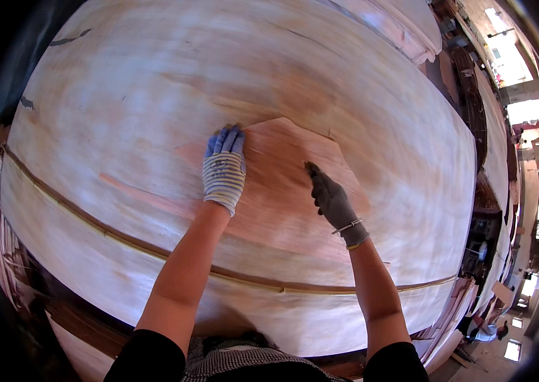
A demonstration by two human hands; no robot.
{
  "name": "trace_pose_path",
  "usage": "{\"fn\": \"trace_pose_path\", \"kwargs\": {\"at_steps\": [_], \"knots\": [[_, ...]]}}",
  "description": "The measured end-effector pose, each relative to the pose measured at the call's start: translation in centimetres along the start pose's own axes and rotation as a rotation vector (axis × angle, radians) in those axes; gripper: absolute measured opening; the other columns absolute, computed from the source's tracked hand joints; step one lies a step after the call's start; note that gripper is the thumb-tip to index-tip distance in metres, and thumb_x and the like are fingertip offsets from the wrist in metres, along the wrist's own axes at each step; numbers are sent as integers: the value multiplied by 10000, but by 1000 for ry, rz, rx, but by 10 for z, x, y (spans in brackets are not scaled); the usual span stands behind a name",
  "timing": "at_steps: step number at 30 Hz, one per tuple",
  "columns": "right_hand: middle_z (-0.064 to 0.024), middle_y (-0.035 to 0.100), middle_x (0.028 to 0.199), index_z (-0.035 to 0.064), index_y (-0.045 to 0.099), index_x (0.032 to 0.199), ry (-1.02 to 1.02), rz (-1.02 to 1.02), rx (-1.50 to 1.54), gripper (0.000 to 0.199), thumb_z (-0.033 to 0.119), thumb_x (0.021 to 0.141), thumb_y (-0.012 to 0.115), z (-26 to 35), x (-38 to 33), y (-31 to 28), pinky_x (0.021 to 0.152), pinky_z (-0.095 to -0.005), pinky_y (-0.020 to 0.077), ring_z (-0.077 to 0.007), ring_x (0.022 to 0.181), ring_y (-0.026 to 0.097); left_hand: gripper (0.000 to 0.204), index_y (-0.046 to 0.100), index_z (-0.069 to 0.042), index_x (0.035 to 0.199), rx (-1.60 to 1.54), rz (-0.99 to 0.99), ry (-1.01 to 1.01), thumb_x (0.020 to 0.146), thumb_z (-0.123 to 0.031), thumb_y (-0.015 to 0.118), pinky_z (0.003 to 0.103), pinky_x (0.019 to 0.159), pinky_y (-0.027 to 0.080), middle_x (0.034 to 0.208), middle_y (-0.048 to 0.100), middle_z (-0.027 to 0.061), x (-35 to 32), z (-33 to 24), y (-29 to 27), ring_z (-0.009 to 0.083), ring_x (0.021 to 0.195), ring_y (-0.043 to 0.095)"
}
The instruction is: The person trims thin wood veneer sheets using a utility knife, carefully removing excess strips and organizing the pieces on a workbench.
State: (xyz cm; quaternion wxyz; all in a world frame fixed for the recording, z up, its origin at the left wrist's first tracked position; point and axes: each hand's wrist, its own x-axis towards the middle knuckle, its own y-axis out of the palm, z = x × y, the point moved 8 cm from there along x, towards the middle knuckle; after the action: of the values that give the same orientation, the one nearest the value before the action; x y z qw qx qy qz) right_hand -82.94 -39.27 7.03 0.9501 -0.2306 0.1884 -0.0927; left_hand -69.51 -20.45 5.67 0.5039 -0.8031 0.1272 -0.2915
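My left hand (223,167), in a blue glove with a pale striped back, lies flat with its fingers stretched forward. It rests at the left part of a thin reddish veneer piece (279,165). My right hand (336,202), in a grey glove with a bangle at the wrist, is closed above the right part of that piece. Its fingers are curled and the dark tip by the forefinger is too unclear to tell what it holds. Beneath both lies a broad pale wood veneer sheet (123,114). A narrow reddish strip (135,191) extends left of the piece.
A long thin brown strip (135,242) crosses the sheet's near part beneath my forearms. Splits (70,38) mark the far left edge. More veneer sheets (403,28) lie beyond. At the far lower right is another person (489,330), near the workshop's bright windows.
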Motion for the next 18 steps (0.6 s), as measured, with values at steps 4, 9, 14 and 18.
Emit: {"fn": "trace_pose_path", "kwargs": {"at_steps": [4, 9, 14, 18], "knots": [[-214, 639, 884, -15, 546, 1140, -38, 39, -189, 327, 99, 834, 559, 12, 18, 17, 663, -387, 489, -338, 782, 625, 425, 521, -20, 1238, -32, 18, -26, 828, -126, 497, 416, 1093, 278, 1350, 479, 96, 0, -3, 0, 274, 1277, 400], [-161, 643, 718, 47, 526, 948, -237, -101, -800, 172, 182, 844, 550, 44, 61, 60, 530, -432, 504, -316, 633, 637, 433, 525, -18, 1234, -38, -42, -48, 814, -125, 521, 423, 1092, 278, 1350, 474, 96, -1, 0, -2, 278, 1271, 402], [-154, 648, 681, 75, 503, 920, -229, -138, -981, 132, 199, 887, 472, 47, 85, 85, 525, -465, 507, -335, 622, 654, 428, 530, -23, 1226, 4, -8, -32, 808, -118, 530, 450, 1081, 284, 1349, 469, 98, 4, -7, -2, 299, 1270, 396], [-139, 668, 747, 95, 543, 973, -57, 24, -994, 141, 178, 889, 467, 27, 43, 82, 544, -462, 516, -311, 680, 674, 430, 533, -31, 1227, -20, -7, -36, 806, -118, 537, 460, 1072, 292, 1353, 460, 114, 0, 3, -2, 321, 1267, 392]]}}
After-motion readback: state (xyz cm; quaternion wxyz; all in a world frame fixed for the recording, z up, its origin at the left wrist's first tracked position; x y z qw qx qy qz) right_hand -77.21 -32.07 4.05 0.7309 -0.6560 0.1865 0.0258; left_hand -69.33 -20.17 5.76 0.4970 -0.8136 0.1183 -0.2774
